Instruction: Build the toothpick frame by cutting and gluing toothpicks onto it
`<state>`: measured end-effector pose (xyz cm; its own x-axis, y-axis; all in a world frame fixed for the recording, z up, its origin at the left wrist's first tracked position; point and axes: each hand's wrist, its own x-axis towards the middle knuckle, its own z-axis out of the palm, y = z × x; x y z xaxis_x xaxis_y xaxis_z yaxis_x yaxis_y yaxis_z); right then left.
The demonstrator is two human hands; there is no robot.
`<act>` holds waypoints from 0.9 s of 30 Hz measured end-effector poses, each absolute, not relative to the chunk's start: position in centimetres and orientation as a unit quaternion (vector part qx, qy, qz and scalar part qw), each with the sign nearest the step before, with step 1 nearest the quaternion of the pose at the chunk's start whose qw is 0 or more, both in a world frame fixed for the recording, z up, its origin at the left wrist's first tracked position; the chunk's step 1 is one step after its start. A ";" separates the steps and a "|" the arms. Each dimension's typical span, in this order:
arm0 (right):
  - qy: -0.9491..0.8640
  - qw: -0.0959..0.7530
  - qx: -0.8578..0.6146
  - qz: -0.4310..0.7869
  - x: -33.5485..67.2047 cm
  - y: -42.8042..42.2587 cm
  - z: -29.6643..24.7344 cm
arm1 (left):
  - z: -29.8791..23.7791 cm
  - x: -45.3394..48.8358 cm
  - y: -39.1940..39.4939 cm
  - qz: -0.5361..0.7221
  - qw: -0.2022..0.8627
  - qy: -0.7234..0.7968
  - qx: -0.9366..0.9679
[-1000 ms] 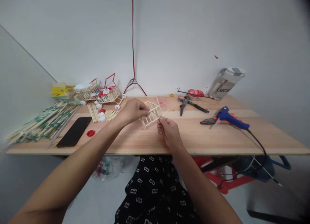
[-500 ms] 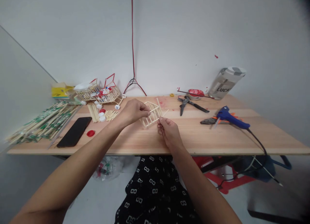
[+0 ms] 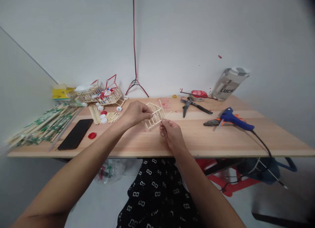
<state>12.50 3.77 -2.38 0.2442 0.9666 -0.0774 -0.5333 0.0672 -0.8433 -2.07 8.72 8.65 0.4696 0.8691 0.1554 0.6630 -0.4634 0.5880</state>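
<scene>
A small open frame of thin wooden sticks is held above the wooden table, tilted. My left hand grips its top and left side between thumb and fingers, closed on it. At the frame's right corner my right hand is closed in a pinch. Thin sticks jut out beyond the corner by the right fingertips, one pointing up and another to the right. Whether the right fingers pinch the frame itself or a stick joined to it is hard to make out.
Left of my hands lie a black phone, a red cap, cut sticks and wrapped skewers. Two stick carts stand behind. To the right are pliers-like cutters, a blue glue gun and a clear jar.
</scene>
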 end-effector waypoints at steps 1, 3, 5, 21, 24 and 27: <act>-0.269 0.679 -0.401 0.553 12.5 3.8 -2.4 | 8.6 -2.1 8.8 0.224 0.231 0.464 0.825; -0.269 0.680 -0.397 0.556 12.5 3.8 -2.4 | 8.6 -2.0 8.8 0.225 0.230 0.465 0.825; -0.270 0.678 -0.394 0.558 12.5 3.7 -2.4 | 8.6 -2.0 8.8 0.226 0.228 0.464 0.825; -0.523 0.411 -0.739 -0.104 31.1 -1.4 0.7 | 9.1 -2.7 9.6 0.239 0.221 0.479 0.815; -0.510 0.204 -0.825 -0.133 35.0 -1.1 0.4 | 9.1 -2.9 9.8 0.244 0.223 0.484 0.810; -0.508 0.097 -0.848 -0.117 36.5 -0.8 0.0 | 9.1 -3.0 10.0 0.240 0.221 0.487 0.810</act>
<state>36.49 -0.80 -0.01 0.4568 0.8385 0.2971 0.8839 -0.4656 -0.0451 -3.05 10.01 9.06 0.4106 0.8952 0.1732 0.6832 -0.4278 0.5918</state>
